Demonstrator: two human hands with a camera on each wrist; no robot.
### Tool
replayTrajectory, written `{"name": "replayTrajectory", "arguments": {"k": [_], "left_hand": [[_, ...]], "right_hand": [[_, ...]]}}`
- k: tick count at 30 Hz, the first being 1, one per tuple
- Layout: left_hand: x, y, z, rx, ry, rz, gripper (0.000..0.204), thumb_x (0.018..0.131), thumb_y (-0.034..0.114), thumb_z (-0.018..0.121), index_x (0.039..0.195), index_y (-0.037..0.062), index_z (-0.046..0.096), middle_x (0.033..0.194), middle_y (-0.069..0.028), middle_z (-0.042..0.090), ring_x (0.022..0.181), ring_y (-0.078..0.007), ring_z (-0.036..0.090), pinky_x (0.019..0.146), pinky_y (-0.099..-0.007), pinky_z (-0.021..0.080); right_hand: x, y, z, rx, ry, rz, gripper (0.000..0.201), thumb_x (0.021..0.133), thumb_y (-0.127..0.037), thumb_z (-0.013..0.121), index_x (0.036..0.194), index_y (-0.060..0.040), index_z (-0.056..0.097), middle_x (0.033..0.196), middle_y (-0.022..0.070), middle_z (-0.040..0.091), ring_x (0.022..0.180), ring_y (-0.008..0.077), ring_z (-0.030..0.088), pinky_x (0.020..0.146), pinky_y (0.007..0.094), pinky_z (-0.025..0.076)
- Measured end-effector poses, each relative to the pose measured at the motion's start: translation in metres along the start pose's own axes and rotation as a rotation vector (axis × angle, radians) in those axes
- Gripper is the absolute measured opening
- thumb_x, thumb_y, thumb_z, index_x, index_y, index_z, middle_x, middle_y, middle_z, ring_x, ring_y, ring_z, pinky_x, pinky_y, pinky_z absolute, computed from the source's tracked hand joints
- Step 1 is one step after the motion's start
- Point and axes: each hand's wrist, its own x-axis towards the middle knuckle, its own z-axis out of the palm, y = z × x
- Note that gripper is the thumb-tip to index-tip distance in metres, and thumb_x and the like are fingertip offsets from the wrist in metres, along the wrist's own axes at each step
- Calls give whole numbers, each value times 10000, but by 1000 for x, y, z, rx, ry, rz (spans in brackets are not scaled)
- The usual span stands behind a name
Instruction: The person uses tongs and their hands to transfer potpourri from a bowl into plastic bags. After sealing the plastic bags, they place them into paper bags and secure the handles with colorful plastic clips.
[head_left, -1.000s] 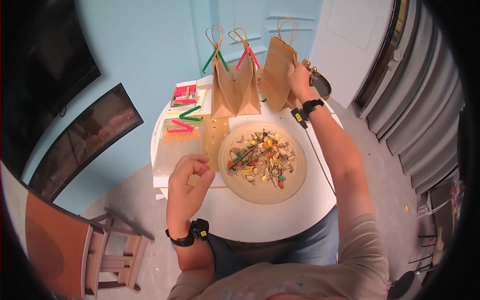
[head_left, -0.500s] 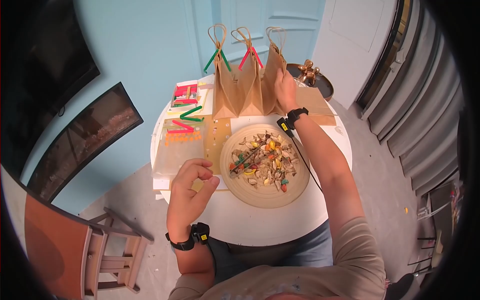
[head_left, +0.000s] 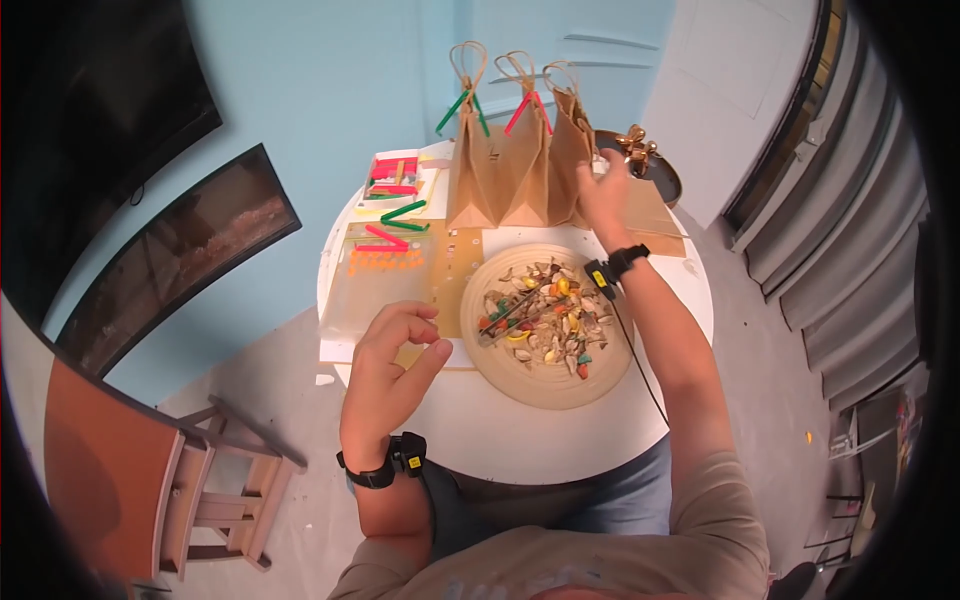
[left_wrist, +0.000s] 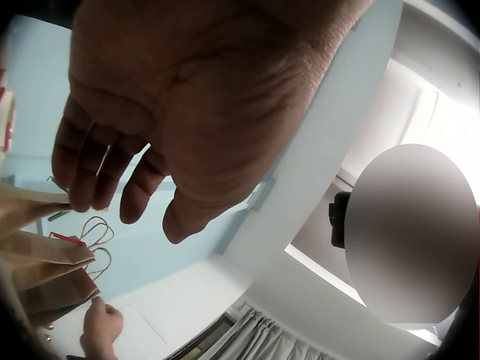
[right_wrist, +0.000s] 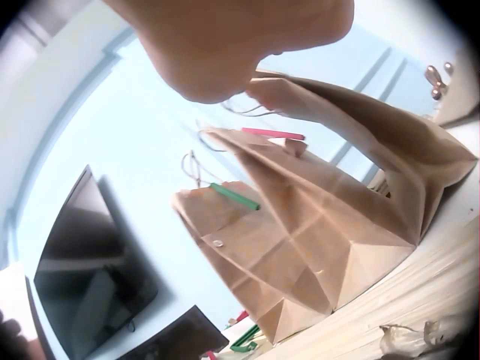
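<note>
Three brown paper bags with twisted handles stand in a row at the table's back. A green clip (head_left: 464, 112) sits on the left bag (head_left: 475, 165), a pink clip (head_left: 520, 112) on the middle bag (head_left: 520, 175). No clip shows on the right bag (head_left: 570, 150). Just right of that bag is my right hand (head_left: 607, 200), thumb and fingers spread apart; in the right wrist view it overlaps the bag's top. My left hand (head_left: 392, 370) hovers over the table's near left side, fingers loosely bent around nothing. Its palm (left_wrist: 195, 112) shows bare in the left wrist view.
A round plate (head_left: 560, 393) holds dried petals and a long thin tool (head_left: 515, 318). Loose green clips (head_left: 405, 215) and pink clips (head_left: 385, 240) lie at left, below a box (head_left: 393, 178). Flat brown paper (head_left: 655, 215) and a dark tray (head_left: 665, 180) with a coppery figure (head_left: 636, 147) are right.
My right hand moved the right bag leftward beside the others, then drew off to its right with fingers spreading. The left hand has barely moved. The head view has shifted slightly.
</note>
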Motion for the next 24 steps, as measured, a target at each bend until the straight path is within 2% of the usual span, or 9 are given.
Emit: {"name": "replayTrajectory", "arguments": {"k": [2, 3, 6, 8, 10, 12, 14, 20, 24], "left_hand": [[0, 0, -3, -10, 13, -15, 143, 981, 51, 838, 999, -10, 710, 1275, -171, 763, 1164, -320, 748, 1024, -397, 571], [-1, 2, -5, -8, 16, -25, 143, 983, 52, 838, 1000, -10, 711, 1276, -172, 763, 1169, -321, 747, 1027, -399, 571], [-3, 3, -7, -12, 25, -31, 141, 986, 52, 840, 1007, -11, 715, 1278, -172, 763, 1181, -322, 746, 1033, -404, 570], [-4, 2, -7, -16, 28, -20, 143, 987, 55, 842, 1012, -11, 718, 1280, -172, 763, 1185, -322, 746, 1035, -404, 571], [-5, 1, -7, -19, 26, -8, 146, 988, 61, 844, 1017, -11, 721, 1284, -170, 763, 1186, -323, 746, 1035, -403, 571], [-5, 0, -7, -6, 7, -1, 153, 988, 69, 849, 1023, -10, 723, 1290, -170, 762, 1182, -327, 747, 1032, -401, 572], [-6, -1, -8, 0, -13, -1, 161, 988, 77, 854, 1029, -7, 724, 1297, -170, 761, 1175, -334, 748, 1019, -400, 576], [-7, 1, -15, 32, -41, -24, 180, 984, 93, 864, 1039, 0, 720, 1316, -173, 757, 1149, -360, 752, 956, -407, 599], [-7, 3, -18, 51, -26, 13, 180, 981, 89, 865, 1037, -1, 719, 1323, -175, 758, 1161, -366, 755, 961, -416, 602]], "right_hand": [[1, -31, -28, -18, 26, -109, 244, 985, -115, 742, 1170, 39, 699, 1280, 247, 714, 1189, 456, 677, 1015, 524, 543], [0, -58, -35, 54, 63, -247, 128, 951, -74, 734, 1023, 5, 664, 1062, 204, 689, 1008, 418, 672, 922, 528, 548], [-14, -106, -23, 218, -328, -329, 138, 984, -107, 732, 1047, 10, 697, 1030, 186, 732, 975, 412, 714, 913, 490, 575], [-22, -155, -6, 194, -754, -354, 145, 1004, -132, 709, 1047, 1, 744, 1067, 194, 768, 1026, 433, 745, 929, 511, 588], [-35, -180, 33, 48, -1191, -377, 271, 1023, -152, 677, 1234, -13, 775, 1182, 245, 784, 1119, 462, 760, 957, 541, 594], [-64, -178, 72, 83, -1256, -570, 424, 1032, -151, 657, 1435, -41, 732, 1252, 278, 778, 1186, 469, 756, 994, 549, 594], [-76, -205, 95, -39, -1415, -500, 460, 1007, -124, 658, 1455, -42, 723, 1297, 281, 776, 1162, 470, 772, 999, 539, 617], [-130, -191, 175, -166, -1293, -544, 404, 1004, -100, 656, 1386, -3, 748, 1310, 306, 769, 1175, 450, 785, 1021, 542, 631], [-126, -200, 163, -157, -1195, -483, 354, 1017, -96, 651, 1340, 9, 749, 1232, 316, 785, 1184, 451, 780, 1014, 531, 628]]}}
